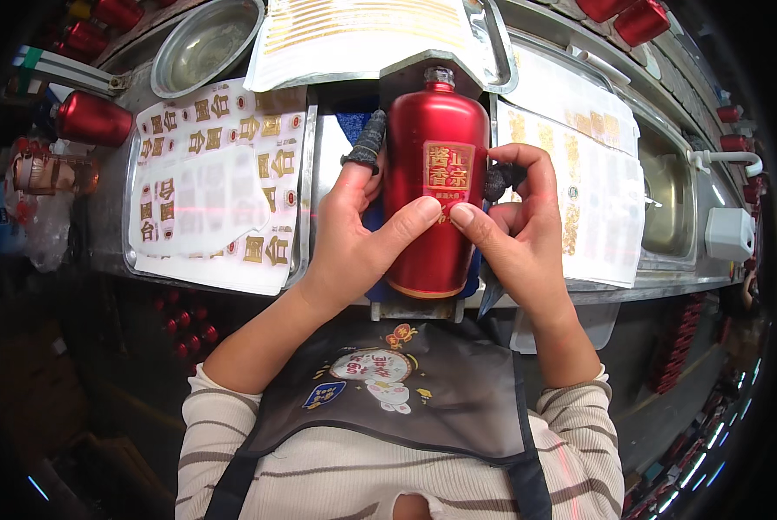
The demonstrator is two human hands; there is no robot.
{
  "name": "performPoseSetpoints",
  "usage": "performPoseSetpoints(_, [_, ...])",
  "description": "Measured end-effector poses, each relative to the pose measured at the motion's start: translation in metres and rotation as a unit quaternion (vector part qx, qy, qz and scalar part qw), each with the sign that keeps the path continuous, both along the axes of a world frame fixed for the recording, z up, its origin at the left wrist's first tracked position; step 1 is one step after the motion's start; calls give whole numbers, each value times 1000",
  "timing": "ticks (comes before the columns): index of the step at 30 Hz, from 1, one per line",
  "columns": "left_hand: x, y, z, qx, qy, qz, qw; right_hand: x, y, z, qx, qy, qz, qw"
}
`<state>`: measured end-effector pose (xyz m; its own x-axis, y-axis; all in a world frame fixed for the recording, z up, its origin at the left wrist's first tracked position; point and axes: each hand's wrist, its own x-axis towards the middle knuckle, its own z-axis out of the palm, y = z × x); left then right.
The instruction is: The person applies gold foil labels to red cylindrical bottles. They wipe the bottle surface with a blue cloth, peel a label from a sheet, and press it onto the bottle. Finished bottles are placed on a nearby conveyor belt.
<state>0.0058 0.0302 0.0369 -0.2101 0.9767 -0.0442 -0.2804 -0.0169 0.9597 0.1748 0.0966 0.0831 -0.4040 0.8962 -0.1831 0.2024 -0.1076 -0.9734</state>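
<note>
A glossy red bottle [432,251] lies on its back in a metal holder [419,310], its neck pointing away from me. Gold-and-red decals [448,166] show on its front. My left hand [349,225] grips the bottle's left side, its thumb pressed on the front below the square decal. On the opposite side my right hand [527,221] does the same, and the two thumb tips nearly meet. Dark ribbed finger covers [368,143] sit on fingers of both hands. The fingers' undersides are partly hidden by the bottle.
Left of the bottle, a metal tray [304,195] carries decal sheets [224,186]. More sheets [570,182] lie at right, beside a steel sink [670,208] with a white faucet [726,159]. A metal bowl [207,48] and another red bottle [94,119] stand at the far left.
</note>
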Motion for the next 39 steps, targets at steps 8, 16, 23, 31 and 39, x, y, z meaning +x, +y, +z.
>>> performPoseSetpoints(8, [-1,0,2,0,-48,-5,999,-1,-2,10,-9,-17,12,1000])
performPoseSetpoints(16, [0,-2,3,-2,-67,-6,998,-1,-2,5,10,-20,11,1000])
performPoseSetpoints(23, [9,-2,15,-21,-56,18,998,-2,-6,9,17,-23,-3,1000])
performPoseSetpoints(31, [8,-2,14,-15,-77,16,997,-2,-4,9,19,-30,1,999])
performPoseSetpoints(39, [1,-6,4,-22,-21,17,999,0,-1,4,-24,35,-32,999])
